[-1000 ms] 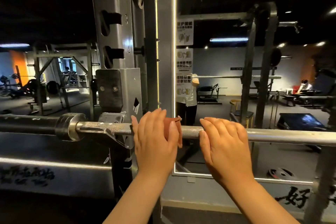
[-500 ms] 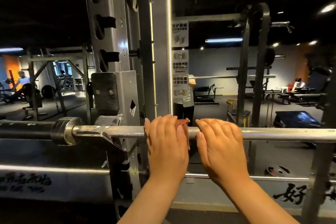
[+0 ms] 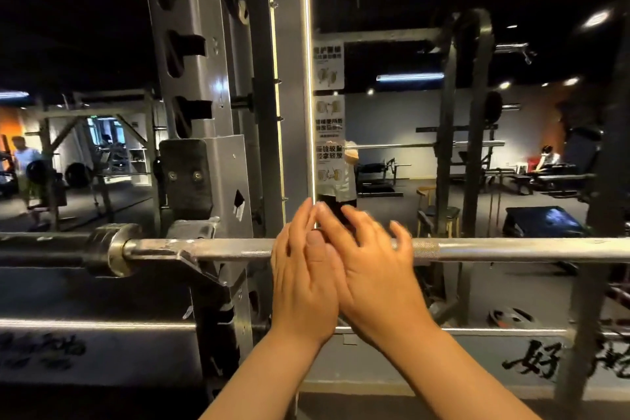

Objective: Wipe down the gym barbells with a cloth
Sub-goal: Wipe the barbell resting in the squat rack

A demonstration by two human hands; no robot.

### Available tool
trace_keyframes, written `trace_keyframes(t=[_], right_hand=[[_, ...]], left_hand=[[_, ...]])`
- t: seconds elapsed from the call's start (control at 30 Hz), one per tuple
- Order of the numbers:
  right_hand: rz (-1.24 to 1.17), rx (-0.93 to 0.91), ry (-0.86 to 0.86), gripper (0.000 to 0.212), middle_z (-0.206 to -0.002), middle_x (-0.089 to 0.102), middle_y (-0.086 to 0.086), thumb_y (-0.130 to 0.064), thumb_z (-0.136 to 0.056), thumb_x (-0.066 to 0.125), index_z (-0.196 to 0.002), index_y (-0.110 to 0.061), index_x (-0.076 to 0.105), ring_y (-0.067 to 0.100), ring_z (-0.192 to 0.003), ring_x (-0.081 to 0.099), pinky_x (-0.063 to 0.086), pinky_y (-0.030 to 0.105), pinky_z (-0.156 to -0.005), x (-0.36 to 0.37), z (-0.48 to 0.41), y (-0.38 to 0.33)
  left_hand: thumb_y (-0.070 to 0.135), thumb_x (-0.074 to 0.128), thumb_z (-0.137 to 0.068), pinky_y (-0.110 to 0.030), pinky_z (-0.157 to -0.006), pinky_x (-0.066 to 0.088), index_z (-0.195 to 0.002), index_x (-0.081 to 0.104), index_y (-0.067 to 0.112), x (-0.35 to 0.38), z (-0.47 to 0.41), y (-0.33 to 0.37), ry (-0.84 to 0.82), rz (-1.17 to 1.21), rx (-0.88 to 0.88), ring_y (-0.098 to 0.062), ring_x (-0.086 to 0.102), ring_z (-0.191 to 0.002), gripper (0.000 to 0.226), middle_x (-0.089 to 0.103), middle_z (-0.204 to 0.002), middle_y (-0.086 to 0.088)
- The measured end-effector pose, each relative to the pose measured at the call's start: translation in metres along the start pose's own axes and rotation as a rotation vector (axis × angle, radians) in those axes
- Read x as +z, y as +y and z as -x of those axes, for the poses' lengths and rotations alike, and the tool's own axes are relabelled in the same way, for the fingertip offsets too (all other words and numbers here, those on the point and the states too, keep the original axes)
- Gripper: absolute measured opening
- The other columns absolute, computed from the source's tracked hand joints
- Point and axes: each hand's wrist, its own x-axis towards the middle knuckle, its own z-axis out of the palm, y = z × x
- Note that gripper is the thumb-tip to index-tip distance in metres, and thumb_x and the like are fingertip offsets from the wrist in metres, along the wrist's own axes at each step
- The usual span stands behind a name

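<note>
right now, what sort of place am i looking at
A gym, a free-weights area by the look of it: a barbell rests on a slotted power rack upright, a weight plate lies on the floor, and benches stand in the background.

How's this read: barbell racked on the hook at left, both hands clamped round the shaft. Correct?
No. Head view: left hand and right hand are open, fingers straight, overlapping in front of the barbell, not clamped round it. It is racked on the hook at left.
</note>
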Motion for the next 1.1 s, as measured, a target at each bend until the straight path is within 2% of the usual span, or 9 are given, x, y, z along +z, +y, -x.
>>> trace_keyframes(t=[0.1,0.2,0.3,0.43,0.63,0.7,0.77,0.97,1.1], right_hand=[[0.048,-0.087,-0.02,0.051,-0.141,0.052,-0.006,-0.052,-0.105,0.032,-0.154,-0.041,0.029,0.016,-0.133,0.048,0.023,0.051,-0.116,0.005,0.001,0.002],[0.102,-0.075,0.041,0.047,-0.127,0.059,-0.001,-0.05,-0.103,0.039,-0.146,-0.031,0.045,0.021,-0.118,0.058,0.033,0.044,-0.105,0.007,0.0,0.009],[0.103,-0.109,0.102,0.041,-0.127,0.06,-0.001,-0.043,-0.105,0.043,-0.142,-0.028,0.051,0.021,-0.117,0.058,0.038,0.044,-0.102,0.009,0.003,0.012],[0.061,-0.158,0.173,0.036,-0.128,0.061,-0.003,-0.036,-0.103,0.049,-0.138,-0.028,0.055,0.019,-0.118,0.059,0.036,0.045,-0.102,0.007,0.004,0.018],[-0.024,0.105,0.281,0.036,-0.123,0.063,-0.003,-0.04,-0.106,0.036,-0.122,-0.023,0.063,0.02,-0.122,0.057,0.031,0.043,-0.111,0.012,0.006,0.001],[-0.023,0.108,0.206,0.043,-0.125,0.062,0.001,-0.046,-0.106,0.031,-0.119,-0.02,0.062,0.023,-0.126,0.055,0.033,0.047,-0.116,0.018,-0.001,-0.015],[0.01,0.043,0.169,0.043,-0.12,0.062,0.001,-0.049,-0.106,0.033,-0.12,-0.021,0.062,0.024,-0.116,0.058,0.04,0.045,-0.108,0.018,-0.006,-0.016],[0.038,-0.103,0.261,0.033,-0.121,0.064,0.001,-0.036,-0.106,0.046,-0.126,-0.018,0.065,0.021,-0.112,0.058,0.04,0.039,-0.101,0.007,0.006,0.025],[0.029,0.042,0.355,0.033,-0.118,0.066,0.004,-0.034,-0.106,0.043,-0.115,-0.014,0.068,0.025,-0.112,0.06,0.042,0.044,-0.104,-0.004,0.015,0.051]], left_hand=[[0.053,0.013,-0.104,-0.024,-0.122,0.02,-0.153,0.039,0.03,0.001,0.0,-0.005,0.032,-0.027,0.007,0.001,0.025,-0.147,0.06,0.037,-0.154,0.024],[0.052,0.019,-0.105,-0.02,-0.117,0.022,-0.146,0.029,0.048,0.0,-0.002,-0.003,0.002,-0.011,-0.029,0.002,0.026,-0.146,0.042,0.036,-0.155,0.021],[0.051,0.022,-0.103,-0.014,-0.107,0.027,-0.139,0.032,0.05,-0.007,-0.005,-0.005,0.029,0.0,-0.062,0.001,0.036,-0.137,0.037,0.046,-0.145,0.019],[0.054,0.02,-0.1,-0.019,-0.105,0.032,-0.133,0.042,0.045,-0.015,-0.005,-0.01,-0.035,-0.104,-0.009,0.006,0.039,-0.127,0.04,0.049,-0.128,0.025],[0.05,0.022,-0.101,-0.019,-0.105,0.034,-0.138,0.042,0.042,-0.026,-0.007,-0.013,-0.086,-0.128,0.015,0.002,0.041,-0.128,0.043,0.049,-0.131,0.022],[0.049,0.022,-0.1,-0.024,-0.107,0.036,-0.137,0.047,0.038,-0.022,-0.006,-0.012,-0.058,-0.124,0.014,0.0,0.042,-0.127,0.045,0.051,-0.129,0.023],[0.046,0.024,-0.101,-0.033,-0.109,0.038,-0.136,0.051,0.033,-0.019,-0.004,-0.013,-0.042,-0.139,0.02,-0.004,0.043,-0.127,0.046,0.053,-0.126,0.02],[0.032,0.029,-0.106,-0.043,-0.109,0.037,-0.136,0.05,0.023,-0.01,-0.002,-0.023,-0.008,-0.258,0.128,-0.012,0.049,-0.117,0.037,0.054,-0.122,0.01],[0.032,0.029,-0.105,-0.046,-0.109,0.037,-0.133,0.053,0.02,-0.006,-0.002,-0.024,0.012,-0.317,0.185,-0.013,0.049,-0.111,0.039,0.054,-0.116,0.01]])
